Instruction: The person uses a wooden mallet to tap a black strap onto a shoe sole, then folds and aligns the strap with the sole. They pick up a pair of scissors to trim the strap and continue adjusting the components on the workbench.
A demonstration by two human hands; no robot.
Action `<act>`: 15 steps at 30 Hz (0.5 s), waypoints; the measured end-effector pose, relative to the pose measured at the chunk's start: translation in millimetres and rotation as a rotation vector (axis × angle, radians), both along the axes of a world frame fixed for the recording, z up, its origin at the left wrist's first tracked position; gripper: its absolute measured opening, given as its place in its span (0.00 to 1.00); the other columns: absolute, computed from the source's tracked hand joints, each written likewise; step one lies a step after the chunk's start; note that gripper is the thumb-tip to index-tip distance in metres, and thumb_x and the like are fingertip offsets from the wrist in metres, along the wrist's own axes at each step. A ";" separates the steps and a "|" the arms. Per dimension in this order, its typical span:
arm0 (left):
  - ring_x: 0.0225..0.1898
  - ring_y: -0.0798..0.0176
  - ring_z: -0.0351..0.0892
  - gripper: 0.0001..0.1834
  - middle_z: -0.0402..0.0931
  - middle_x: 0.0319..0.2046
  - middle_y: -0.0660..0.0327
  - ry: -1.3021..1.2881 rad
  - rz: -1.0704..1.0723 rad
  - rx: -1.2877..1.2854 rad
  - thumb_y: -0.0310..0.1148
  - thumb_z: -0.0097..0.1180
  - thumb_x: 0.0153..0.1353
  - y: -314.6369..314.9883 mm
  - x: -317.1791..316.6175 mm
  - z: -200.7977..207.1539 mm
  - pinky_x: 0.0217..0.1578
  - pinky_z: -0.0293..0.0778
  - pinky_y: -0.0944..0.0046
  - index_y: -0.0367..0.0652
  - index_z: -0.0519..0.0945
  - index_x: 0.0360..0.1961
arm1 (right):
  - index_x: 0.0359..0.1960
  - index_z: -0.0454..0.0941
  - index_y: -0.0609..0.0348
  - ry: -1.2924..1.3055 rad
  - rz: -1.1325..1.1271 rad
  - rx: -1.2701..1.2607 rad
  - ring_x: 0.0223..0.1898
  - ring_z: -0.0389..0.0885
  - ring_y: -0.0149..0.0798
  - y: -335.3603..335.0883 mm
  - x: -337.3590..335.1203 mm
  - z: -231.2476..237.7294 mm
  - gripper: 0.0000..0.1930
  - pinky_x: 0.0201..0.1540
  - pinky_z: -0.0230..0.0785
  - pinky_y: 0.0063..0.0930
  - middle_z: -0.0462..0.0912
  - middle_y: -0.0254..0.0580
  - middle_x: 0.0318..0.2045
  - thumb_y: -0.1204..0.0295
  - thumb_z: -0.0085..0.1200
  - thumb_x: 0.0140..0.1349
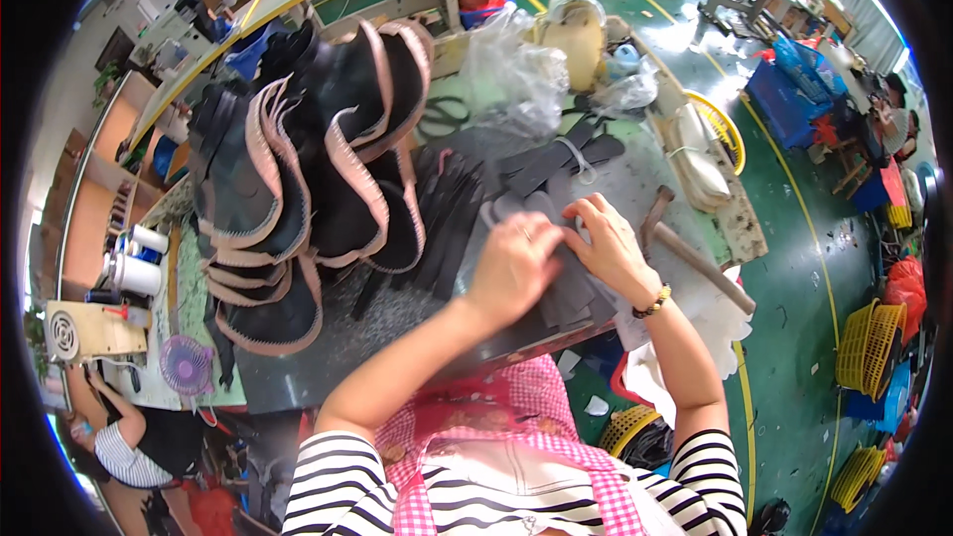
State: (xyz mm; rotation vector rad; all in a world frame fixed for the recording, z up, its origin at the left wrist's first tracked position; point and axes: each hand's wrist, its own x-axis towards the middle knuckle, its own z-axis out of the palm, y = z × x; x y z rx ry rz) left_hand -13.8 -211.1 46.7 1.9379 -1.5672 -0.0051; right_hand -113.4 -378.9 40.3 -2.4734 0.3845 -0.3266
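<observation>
My left hand [511, 268] and my right hand [612, 250] meet over the worktable's front part, fingertips almost touching. Both have their fingers curled in a pinch, and the left is slightly smeared by motion. What lies between the fingertips is too small or hidden to make out. Below them is a pile of flat grey pieces [564, 310]. Just beyond lies a bundle of dark flat pieces [536, 174] with a white tie [578, 161]. Loose black strips [452, 228] spread left of my left hand. A hammer [700, 268] with a wooden handle rests right of my right hand.
Black shoe uppers [238, 184] with pinkish, stitched edges are stacked high at the left. Scissors [442, 117] and transparent plastic bags [516, 65] lie farther back. A small purple fan [187, 365] stands at the left. Another person [124, 442] works at lower left; yellow baskets [869, 347] stand right.
</observation>
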 end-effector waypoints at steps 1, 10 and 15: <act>0.55 0.44 0.72 0.26 0.74 0.52 0.48 -0.027 0.000 0.019 0.38 0.67 0.54 18.0 -20.7 -5.7 0.56 0.67 0.48 0.40 0.78 0.53 | 0.45 0.76 0.58 0.004 0.026 0.018 0.46 0.78 0.56 5.6 -2.8 -4.1 0.14 0.49 0.72 0.44 0.76 0.51 0.46 0.68 0.60 0.59; 0.56 0.36 0.68 0.30 0.67 0.55 0.43 0.194 0.173 -0.081 0.34 0.69 0.51 42.5 -67.0 -14.9 0.55 0.68 0.45 0.42 0.71 0.54 | 0.57 0.66 0.61 -0.179 -0.230 0.719 0.28 0.82 0.29 50.4 -28.5 10.6 0.29 0.25 0.74 0.21 0.71 0.47 0.48 0.77 0.66 0.55; 0.59 0.42 0.72 0.26 0.73 0.57 0.45 0.067 -0.121 -0.059 0.26 0.67 0.50 22.5 -3.2 -13.7 0.60 0.69 0.51 0.39 0.76 0.52 | 0.61 0.61 0.66 -0.437 -0.558 0.621 0.35 0.82 0.32 61.3 -39.7 -12.6 0.30 0.32 0.78 0.23 0.68 0.48 0.51 0.75 0.63 0.60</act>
